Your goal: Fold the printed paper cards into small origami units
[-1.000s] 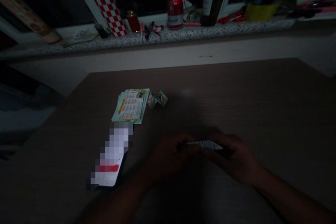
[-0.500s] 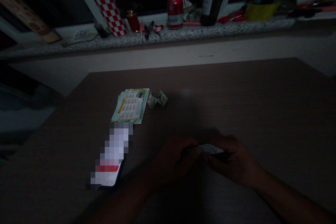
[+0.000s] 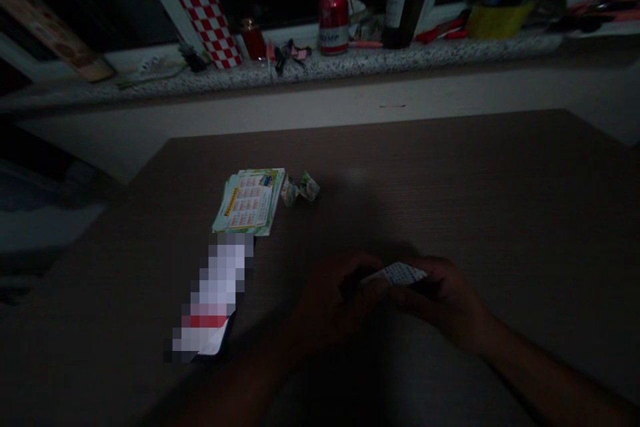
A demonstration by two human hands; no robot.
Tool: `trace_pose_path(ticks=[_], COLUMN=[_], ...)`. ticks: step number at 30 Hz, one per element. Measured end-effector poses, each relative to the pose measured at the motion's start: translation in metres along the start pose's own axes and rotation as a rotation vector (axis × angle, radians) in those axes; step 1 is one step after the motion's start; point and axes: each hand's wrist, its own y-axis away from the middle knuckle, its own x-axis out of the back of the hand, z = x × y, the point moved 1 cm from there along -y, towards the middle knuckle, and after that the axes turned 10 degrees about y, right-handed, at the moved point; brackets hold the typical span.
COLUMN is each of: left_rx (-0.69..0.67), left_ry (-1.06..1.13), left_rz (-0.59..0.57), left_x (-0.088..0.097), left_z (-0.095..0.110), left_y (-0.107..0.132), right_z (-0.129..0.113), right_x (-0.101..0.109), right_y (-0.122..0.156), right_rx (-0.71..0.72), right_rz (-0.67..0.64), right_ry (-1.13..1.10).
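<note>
Between my two hands is a small piece of printed paper point(image 3: 400, 272), pale with rows of tiny marks and seemingly folded. My left hand point(image 3: 345, 293) pinches its left end, and my right hand point(image 3: 445, 300) grips the right end. Fingers and dim light hide the paper's lower side. Up and to the left lies a stack of printed paper sheets point(image 3: 247, 203) with green edges and red number blocks. Touching or close beside the stack's right edge are two small folded papers point(image 3: 303, 189).
A lit phone point(image 3: 220, 287), its screen blurred, lies on the wooden table point(image 3: 450, 173) left of my hands. Behind, a granite sill point(image 3: 310, 67) carries a red can point(image 3: 333, 21), a red-and-white checkered bottle point(image 3: 210, 27), a dark bottle point(image 3: 397, 7) and a yellow container point(image 3: 500, 20).
The paper in my hands has tilted up, so more of its printed face shows. My fingers have shifted slightly around it. The stack, folded papers and phone stay put.
</note>
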Motion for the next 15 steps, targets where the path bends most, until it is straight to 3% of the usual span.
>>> trace_pose_path(ticks=[3, 8, 15], left_rx=[-0.049, -0.020, 0.019], left_ry=[-0.092, -0.154, -0.102], left_rz=[-0.018, -0.046, -0.071], left_x=[0.0013, 0.0020, 0.0031], left_z=[0.0019, 0.0013, 0.0027], left_y=[-0.0001, 0.0001, 0.0017], right_z=[0.0015, 0.0070, 0.0052], right_x=[0.0001, 0.0009, 0.0023], right_y=[0.0006, 0.0012, -0.0002], right_rx=[0.000, -0.001, 0.069], right_rz=[0.010, 0.047, 0.097], right_ry=[-0.014, 0.046, 0.151])
